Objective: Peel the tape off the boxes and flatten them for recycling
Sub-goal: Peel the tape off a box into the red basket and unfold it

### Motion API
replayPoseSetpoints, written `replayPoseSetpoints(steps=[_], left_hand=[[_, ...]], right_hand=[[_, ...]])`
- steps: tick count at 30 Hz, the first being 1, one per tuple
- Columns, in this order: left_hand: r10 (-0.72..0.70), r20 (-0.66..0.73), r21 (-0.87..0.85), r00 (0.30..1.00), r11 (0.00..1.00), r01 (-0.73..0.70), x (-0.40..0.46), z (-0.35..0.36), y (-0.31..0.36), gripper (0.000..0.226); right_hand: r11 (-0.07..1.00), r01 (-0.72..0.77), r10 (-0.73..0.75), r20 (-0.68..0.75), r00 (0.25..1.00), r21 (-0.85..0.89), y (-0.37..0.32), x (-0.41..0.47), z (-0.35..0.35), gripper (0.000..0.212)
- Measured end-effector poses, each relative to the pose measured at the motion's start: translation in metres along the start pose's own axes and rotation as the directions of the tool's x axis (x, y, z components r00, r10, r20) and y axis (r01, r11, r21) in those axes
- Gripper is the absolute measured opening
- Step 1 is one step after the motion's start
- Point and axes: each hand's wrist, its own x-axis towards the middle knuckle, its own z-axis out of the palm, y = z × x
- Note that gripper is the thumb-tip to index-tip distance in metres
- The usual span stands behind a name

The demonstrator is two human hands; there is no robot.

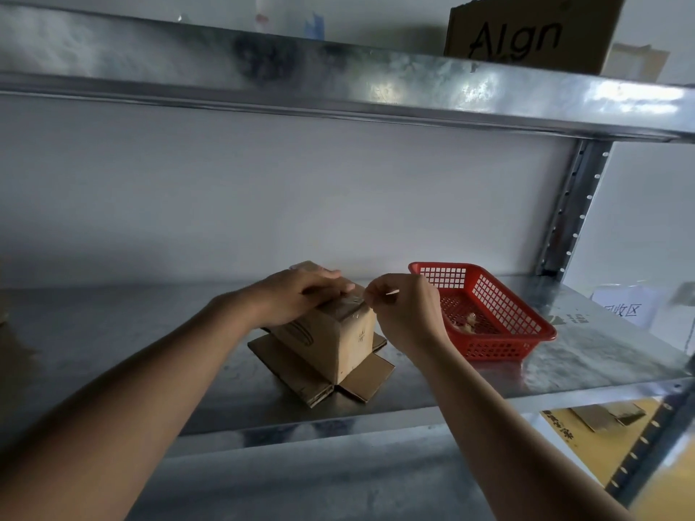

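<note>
On the metal shelf [564, 355], the small brown cardboard box [331, 338] sits under the flat left hand [297, 297], while the right hand [404, 308] (at its three o'clock) pinches the clear tape strip [359, 298].

A storeroom or stockroom is what's being shown here. Galvanized steel shelving [564, 355] is seen set against a plain white wall [301, 189], its perforated upright [571, 204] bolted at the right. A printed cardboard carton [534, 32] is stored on the upper shelf [338, 80]. A red plastic basket [485, 314] and a paper label [622, 308] with printed characters are found on the work shelf.
</note>
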Motion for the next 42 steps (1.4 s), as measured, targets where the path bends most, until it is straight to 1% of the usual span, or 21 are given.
replayPoseSetpoints(steps=[3, 5, 9, 11, 13, 14, 15, 17, 19, 20, 22, 23, 24, 26, 27, 30, 32, 33, 35, 38, 42], left_hand=[[-0.004, 0.007, 0.004, 1.0, 1.0, 0.004, 0.003, 0.0, -0.001, 0.028], [0.009, 0.0, 0.001, 1.0, 1.0, -0.009, 0.004, 0.001, -0.001, 0.025], [0.0, -0.003, -0.005, 1.0, 1.0, 0.0, 0.003, 0.002, -0.003, 0.027], [-0.001, 0.002, -0.001, 1.0, 1.0, 0.001, 0.004, 0.002, -0.004, 0.027], [-0.021, -0.011, 0.015, 1.0, 1.0, 0.021, 0.005, 0.004, -0.003, 0.03], [-0.033, -0.028, 0.03, 0.999, 0.999, 0.034, 0.006, 0.006, -0.003, 0.036], [-0.045, -0.044, 0.046, 0.998, 0.998, 0.047, 0.006, 0.006, -0.002, 0.041], [-0.054, -0.055, 0.065, 0.997, 0.996, 0.057, 0.006, 0.008, -0.001, 0.044], [-0.041, -0.05, 0.046, 0.998, 0.998, 0.043, 0.004, 0.009, -0.001, 0.037], [-0.036, -0.045, 0.029, 0.998, 0.999, 0.038, 0.004, 0.009, -0.001, 0.033], [-0.034, -0.03, 0.007, 0.999, 0.999, 0.034, 0.003, 0.007, 0.0, 0.028], [-0.024, -0.026, 0.003, 0.999, 1.0, 0.024, 0.003, 0.007, 0.0, 0.031], [-0.014, -0.031, 0.0, 0.999, 1.0, 0.015, 0.004, 0.007, 0.0, 0.034], [-0.005, -0.052, -0.01, 0.999, 1.0, 0.004, 0.006, 0.008, -0.002, 0.034], [-0.004, -0.056, -0.015, 0.998, 1.0, 0.003, 0.007, 0.008, -0.003, 0.033], [-0.002, -0.054, -0.02, 0.999, 1.0, 0.0, 0.008, 0.009, -0.004, 0.032], [-0.011, -0.051, -0.011, 0.999, 1.0, 0.01, 0.008, 0.008, -0.002, 0.032], [-0.019, -0.046, -0.004, 0.999, 1.0, 0.019, 0.007, 0.008, -0.002, 0.031], [-0.03, -0.037, -0.008, 0.999, 1.0, 0.03, 0.007, 0.008, -0.003, 0.032], [-0.024, -0.038, -0.016, 0.999, 1.0, 0.024, 0.006, 0.009, -0.004, 0.033], [-0.016, -0.039, 0.005, 0.999, 1.0, 0.016, 0.007, 0.01, -0.004, 0.033]], right_hand=[[0.994, 0.105, -0.106, 0.017, 0.994, 0.043, -0.001, -0.003, -0.002, 0.018], [0.986, 0.138, -0.143, 0.059, 0.988, 0.09, 0.001, -0.004, -0.005, 0.022], [0.949, -0.001, -0.074, 0.226, 0.971, 0.315, 0.007, -0.001, -0.009, 0.024], [0.869, -0.051, -0.118, 0.307, 0.944, 0.492, 0.009, -0.002, -0.01, 0.024], [0.753, -0.079, -0.223, 0.366, 0.904, 0.653, 0.006, -0.004, -0.009, 0.02], [0.727, -0.067, -0.255, 0.359, 0.898, 0.684, 0.003, -0.004, -0.008, 0.017], [0.726, -0.045, -0.257, 0.332, 0.908, 0.686, 0.0, -0.002, -0.006, 0.013], [0.766, -0.011, -0.181, 0.232, 0.956, 0.643, -0.002, 0.003, -0.004, 0.005], [0.839, -0.003, -0.077, 0.123, 0.989, 0.544, 0.0, 0.006, -0.004, 0.005], [0.87, -0.013, -0.036, 0.09, 0.995, 0.493, 0.002, 0.007, -0.003, 0.008], [0.906, -0.047, 0.021, 0.067, 0.998, 0.421, 0.008, 0.006, -0.001, 0.021], [0.924, -0.049, 0.031, 0.053, 0.998, 0.379, 0.012, 0.006, 0.001, 0.025], [0.949, -0.033, 0.027, 0.022, 0.999, 0.312, 0.016, 0.006, 0.003, 0.022], [0.991, 0.026, -0.019, -0.057, 0.998, 0.131, 0.023, 0.007, 0.004, 0.009], [0.997, 0.047, -0.043, -0.073, 0.996, 0.053, 0.026, 0.007, 0.004, 0.011], [0.992, 0.104, -0.105, -0.013, 0.994, -0.072, 0.027, 0.007, 0.004, 0.028], [0.985, 0.144, -0.141, 0.032, 0.989, -0.1, 0.021, 0.005, 0.003, 0.044], [0.983, 0.156, -0.151, 0.052, 0.987, -0.1, 0.018, 0.005, 0.001, 0.044], [0.978, 0.179, -0.17, 0.094, 0.981, -0.104, 0.009, 0.003, -0.002, 0.032], [0.968, 0.194, -0.173, 0.139, 0.975, -0.16, 0.001, 0.002, -0.003, 0.019], [0.989, 0.109, -0.097, 0.117, 0.988, -0.103, -0.001, 0.004, -0.002, 0.011]])
